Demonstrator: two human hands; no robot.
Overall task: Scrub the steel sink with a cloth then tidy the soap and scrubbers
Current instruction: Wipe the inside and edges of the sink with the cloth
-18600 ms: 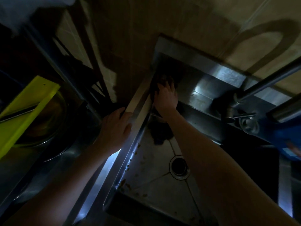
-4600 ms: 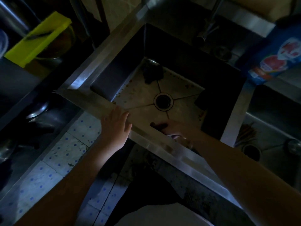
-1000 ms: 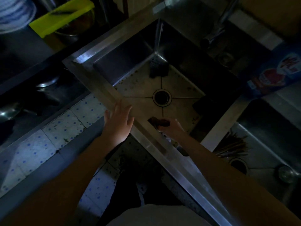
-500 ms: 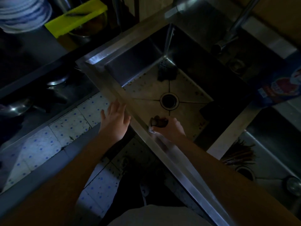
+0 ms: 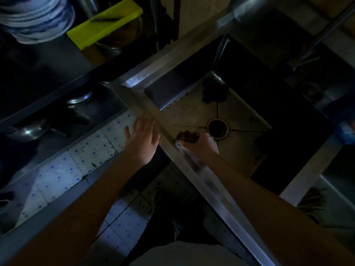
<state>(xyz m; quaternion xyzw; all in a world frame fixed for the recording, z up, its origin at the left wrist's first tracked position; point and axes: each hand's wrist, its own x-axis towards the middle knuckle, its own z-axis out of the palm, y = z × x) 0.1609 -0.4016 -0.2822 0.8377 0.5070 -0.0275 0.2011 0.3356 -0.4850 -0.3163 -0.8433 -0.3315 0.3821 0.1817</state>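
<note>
The steel sink point(image 5: 134, 96) fills the middle of the dim view, its floor speckled with brown bits around the round drain point(image 5: 217, 127). My right hand point(image 5: 199, 145) is inside the basin against the near wall, shut on a dark cloth point(image 5: 187, 136). My left hand point(image 5: 142, 143) lies flat with fingers spread at the sink's near rim. A second dark scrubber or rag point(image 5: 214, 92) lies in the basin's far corner. A dark slab-like object point(image 5: 263, 139) sits at the basin's right side; I cannot tell what it is.
A yellow-green cutting board point(image 5: 104, 22) and stacked bowls point(image 5: 36, 18) sit at the upper left. Pans point(image 5: 32, 129) lie on a low shelf at left. A tap point(image 5: 315, 43) crosses the upper right. A second basin point(image 5: 336, 198) lies at right. A blue packet point(image 5: 347, 129) shows at the right edge.
My right hand with the cloth has slid leftward along the near inside wall of the basin. The left hand has shifted slightly left along the rim. The view has tilted.
</note>
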